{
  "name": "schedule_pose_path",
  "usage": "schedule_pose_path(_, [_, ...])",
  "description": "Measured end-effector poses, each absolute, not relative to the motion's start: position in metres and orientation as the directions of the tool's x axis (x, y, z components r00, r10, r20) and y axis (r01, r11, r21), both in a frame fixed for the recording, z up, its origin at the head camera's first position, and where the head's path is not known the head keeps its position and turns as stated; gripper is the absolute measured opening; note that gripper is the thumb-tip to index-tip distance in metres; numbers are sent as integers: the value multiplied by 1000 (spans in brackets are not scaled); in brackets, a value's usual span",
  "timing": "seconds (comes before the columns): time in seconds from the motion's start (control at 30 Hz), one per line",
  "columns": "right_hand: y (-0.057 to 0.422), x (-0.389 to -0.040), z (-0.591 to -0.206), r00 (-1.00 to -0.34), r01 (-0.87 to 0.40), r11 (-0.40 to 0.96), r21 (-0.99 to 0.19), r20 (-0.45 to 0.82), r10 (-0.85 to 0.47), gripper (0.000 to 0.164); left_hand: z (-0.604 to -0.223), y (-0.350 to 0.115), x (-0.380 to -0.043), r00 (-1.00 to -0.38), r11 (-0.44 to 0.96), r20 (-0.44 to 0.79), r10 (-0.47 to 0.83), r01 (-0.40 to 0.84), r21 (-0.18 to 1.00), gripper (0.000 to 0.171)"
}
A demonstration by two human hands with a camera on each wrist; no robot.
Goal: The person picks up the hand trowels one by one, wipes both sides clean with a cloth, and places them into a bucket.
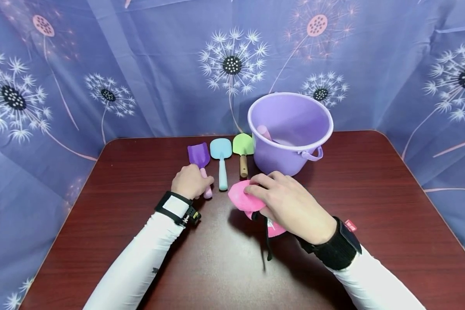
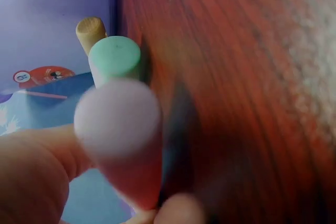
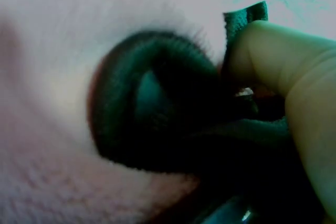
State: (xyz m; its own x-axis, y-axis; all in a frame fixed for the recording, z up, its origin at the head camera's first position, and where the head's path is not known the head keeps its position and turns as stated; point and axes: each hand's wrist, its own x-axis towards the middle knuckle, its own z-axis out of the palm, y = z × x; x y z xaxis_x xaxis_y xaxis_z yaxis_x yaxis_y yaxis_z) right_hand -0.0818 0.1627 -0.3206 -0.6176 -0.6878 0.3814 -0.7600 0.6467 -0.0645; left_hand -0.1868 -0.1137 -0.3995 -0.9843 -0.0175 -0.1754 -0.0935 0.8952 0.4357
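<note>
My left hand (image 1: 190, 181) pinches the pale pink handle of a toy shovel (image 1: 199, 155) with a purple blade, lying on the table. The handle's blurred round end shows close up in the left wrist view. Right of it lie a light blue shovel (image 1: 222, 174) and a green shovel (image 1: 243, 144) with a wooden handle. My right hand (image 1: 292, 204) grips a soft pink item (image 1: 243, 196) with black trim and a dangling black cord, above the table. In the right wrist view, black edging (image 3: 107, 108) crosses the pink material, next to a finger; its exact kind is unclear.
A purple bucket (image 1: 277, 159) stands at the back, beside the green shovel. A pink rod-like end (image 1: 264, 131) shows inside it. The dark red wooden table (image 1: 391, 206) meets a blue dandelion-print cloth (image 1: 159, 86) at its back and sides.
</note>
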Motion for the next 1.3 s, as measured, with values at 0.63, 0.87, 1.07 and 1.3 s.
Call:
schedule_pose_path(0.63, [162,-85,-326,-618,-762,642,-87,393,-681,43,-402,-133,-181,-993,827,-106,-60,-109,551,35])
schedule_pose_path(0.87, [161,-86,-325,-603,-771,632,-75,403,-688,46,-386,-146,-173,-993,874,98,-59,-4,487,26])
schedule_pose_path(1.07, [161,-87,-325,-607,-768,636,-78,405,-684,47,-366,-154,-163,-972,894,230,-37,71,443,27])
schedule_pose_path(1.3, [161,-87,-324,-612,-768,630,-115,424,-668,51,-344,-155,-147,-935,894,353,19,174,413,25])
